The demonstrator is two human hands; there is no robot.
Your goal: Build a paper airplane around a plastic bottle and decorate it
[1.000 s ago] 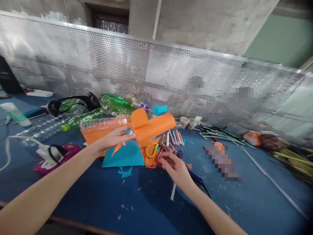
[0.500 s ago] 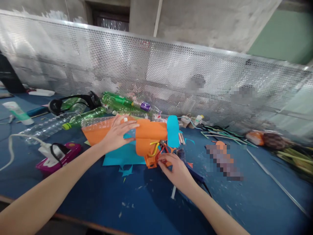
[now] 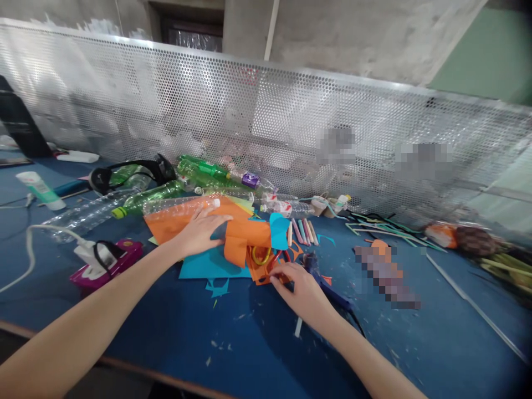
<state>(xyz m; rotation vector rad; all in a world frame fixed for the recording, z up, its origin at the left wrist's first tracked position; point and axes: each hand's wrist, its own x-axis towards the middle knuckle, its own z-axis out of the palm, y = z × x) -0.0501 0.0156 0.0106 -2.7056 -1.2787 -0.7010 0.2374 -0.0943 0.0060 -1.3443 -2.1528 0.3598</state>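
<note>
My left hand [image 3: 203, 228] has its thumb and fingers spread, the tips at the left edge of a rolled orange paper piece [image 3: 253, 233]. A curved blue paper piece [image 3: 279, 230] caps the right end of that roll. My right hand [image 3: 297, 285] is closed, thumb and fingertips drawn together over cut orange paper [image 3: 262, 277]; what lies between the tips is hidden. Just beyond those fingers show a yellow loop handle [image 3: 261, 256] and a partly covered red-handled tool [image 3: 285, 256]. Beneath the left hand lie an orange sheet [image 3: 160, 228] and a blue sheet [image 3: 211, 267].
A dark blue glue gun [image 3: 334, 292] lies right of my right hand. Several chalk-like sticks [image 3: 305, 231] sit behind it. Plastic bottles [image 3: 158, 197] line the back left, before a perforated metal screen [image 3: 216, 94]. A magenta power strip [image 3: 128, 255] stands left.
The orange roll with its blue end has come lower and slightly left, uncovering the chalk-like sticks and bottles behind it. My right hand stays near the same spot.
</note>
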